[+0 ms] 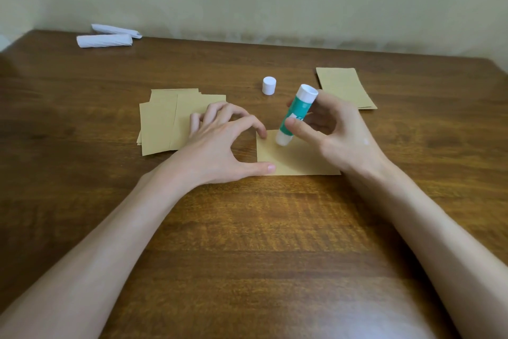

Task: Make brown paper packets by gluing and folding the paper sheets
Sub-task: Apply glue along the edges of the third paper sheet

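Note:
A small brown paper sheet point(295, 161) lies flat on the wooden table point(247, 228) in front of me. My right hand point(338, 132) grips a green and white glue stick point(294, 116), tilted, with its lower end touching the sheet near its far edge. My left hand point(220, 146) pins the sheet's left edge with the thumb at the near corner and the index fingertip at the far corner. The glue's white cap point(268, 85) stands upright behind the sheet.
A stack of brown paper sheets point(165, 121) lies to the left, partly under my left hand. Another brown paper piece point(343, 88) lies at the back right. Two white rolled wrappers point(107, 36) sit at the far left by the wall.

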`<action>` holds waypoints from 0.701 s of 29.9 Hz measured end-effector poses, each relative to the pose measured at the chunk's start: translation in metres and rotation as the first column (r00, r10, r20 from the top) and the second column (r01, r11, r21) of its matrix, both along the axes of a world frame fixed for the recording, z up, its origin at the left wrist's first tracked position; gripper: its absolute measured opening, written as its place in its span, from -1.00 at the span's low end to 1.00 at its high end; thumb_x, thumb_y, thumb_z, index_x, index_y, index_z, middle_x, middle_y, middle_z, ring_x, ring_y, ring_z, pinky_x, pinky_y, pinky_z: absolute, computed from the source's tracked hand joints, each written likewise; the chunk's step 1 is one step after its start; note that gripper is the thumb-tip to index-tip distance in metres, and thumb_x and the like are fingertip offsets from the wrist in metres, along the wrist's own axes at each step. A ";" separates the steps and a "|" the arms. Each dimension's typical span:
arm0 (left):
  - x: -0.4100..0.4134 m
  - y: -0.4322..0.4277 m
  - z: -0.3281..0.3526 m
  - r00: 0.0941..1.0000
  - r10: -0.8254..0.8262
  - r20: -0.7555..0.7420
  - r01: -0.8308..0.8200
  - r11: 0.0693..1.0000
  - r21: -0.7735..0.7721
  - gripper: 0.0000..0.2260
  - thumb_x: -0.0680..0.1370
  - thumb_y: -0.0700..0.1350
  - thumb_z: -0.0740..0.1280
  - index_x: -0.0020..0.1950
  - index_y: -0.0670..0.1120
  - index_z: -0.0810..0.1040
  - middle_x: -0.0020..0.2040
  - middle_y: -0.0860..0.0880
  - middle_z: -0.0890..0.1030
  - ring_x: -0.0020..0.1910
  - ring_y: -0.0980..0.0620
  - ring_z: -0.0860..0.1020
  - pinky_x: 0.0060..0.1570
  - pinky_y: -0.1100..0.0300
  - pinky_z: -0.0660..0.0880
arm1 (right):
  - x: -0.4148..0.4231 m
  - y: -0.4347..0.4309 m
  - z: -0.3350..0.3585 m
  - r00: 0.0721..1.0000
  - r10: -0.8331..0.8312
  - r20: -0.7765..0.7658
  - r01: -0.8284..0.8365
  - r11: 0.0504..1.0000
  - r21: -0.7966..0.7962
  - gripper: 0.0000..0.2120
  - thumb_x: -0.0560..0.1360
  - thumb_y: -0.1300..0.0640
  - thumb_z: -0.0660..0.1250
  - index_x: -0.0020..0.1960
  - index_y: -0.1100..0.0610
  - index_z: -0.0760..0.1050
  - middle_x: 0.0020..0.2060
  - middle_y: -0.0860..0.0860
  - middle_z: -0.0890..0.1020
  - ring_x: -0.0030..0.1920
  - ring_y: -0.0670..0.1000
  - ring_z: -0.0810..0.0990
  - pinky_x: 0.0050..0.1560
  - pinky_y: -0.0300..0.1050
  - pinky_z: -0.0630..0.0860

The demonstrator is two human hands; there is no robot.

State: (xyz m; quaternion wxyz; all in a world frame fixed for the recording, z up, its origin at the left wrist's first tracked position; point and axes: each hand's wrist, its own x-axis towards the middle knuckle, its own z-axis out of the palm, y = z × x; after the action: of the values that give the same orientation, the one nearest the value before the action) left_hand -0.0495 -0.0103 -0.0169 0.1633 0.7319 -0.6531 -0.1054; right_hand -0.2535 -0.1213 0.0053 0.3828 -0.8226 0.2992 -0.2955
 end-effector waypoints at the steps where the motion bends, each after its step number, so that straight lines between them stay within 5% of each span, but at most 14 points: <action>1: 0.000 0.000 0.000 1.000 0.002 0.002 -0.002 1.000 -0.005 -0.45 0.34 0.54 0.33 0.24 0.35 0.44 0.39 0.23 0.29 0.51 0.12 0.08 0.31 0.04 0.07 | -0.001 0.001 0.001 0.999 0.041 -0.004 -0.041 0.999 -0.015 -0.83 0.61 0.12 0.48 0.16 0.15 0.62 0.03 -0.02 0.72 0.07 -0.06 0.71 0.12 -0.27 0.60; 6: 0.000 0.000 0.001 1.000 -0.020 -0.009 0.019 0.999 -0.041 -0.46 0.36 0.49 0.39 0.26 0.31 0.47 0.39 0.22 0.31 0.50 0.14 0.11 0.34 0.04 0.10 | -0.003 0.000 -0.002 0.979 0.182 -0.086 -0.190 0.978 -0.090 -0.79 0.56 0.09 0.56 0.13 0.12 0.61 0.00 -0.05 0.72 0.06 0.05 0.73 0.16 0.00 0.65; 13: 0.001 0.000 -0.001 0.999 -0.035 -0.038 0.034 0.999 -0.026 -0.47 0.35 0.49 0.36 0.24 0.32 0.48 0.37 0.23 0.31 0.48 0.16 0.12 0.34 0.04 0.11 | -0.002 0.001 -0.001 0.985 0.136 -0.102 -0.152 0.975 -0.161 -0.75 0.53 0.03 0.58 0.09 0.09 0.58 -0.01 -0.11 0.72 0.05 -0.10 0.73 0.15 -0.19 0.63; 21: 0.000 -0.001 -0.002 0.998 -0.031 -0.052 0.030 0.999 -0.030 -0.51 0.36 0.47 0.40 0.21 0.32 0.48 0.36 0.22 0.33 0.48 0.15 0.14 0.34 0.02 0.13 | 0.003 -0.001 -0.008 0.983 0.097 -0.157 -0.129 0.968 -0.213 -0.82 0.59 0.19 0.49 0.13 0.10 0.53 0.01 -0.10 0.69 0.12 -0.08 0.71 0.21 0.10 0.63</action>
State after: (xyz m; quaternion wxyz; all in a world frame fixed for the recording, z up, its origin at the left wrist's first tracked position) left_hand -0.0491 -0.0115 -0.0190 0.1895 0.7164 -0.6612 -0.1171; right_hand -0.2507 -0.1226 -0.0024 0.2820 -0.8953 0.2438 -0.2440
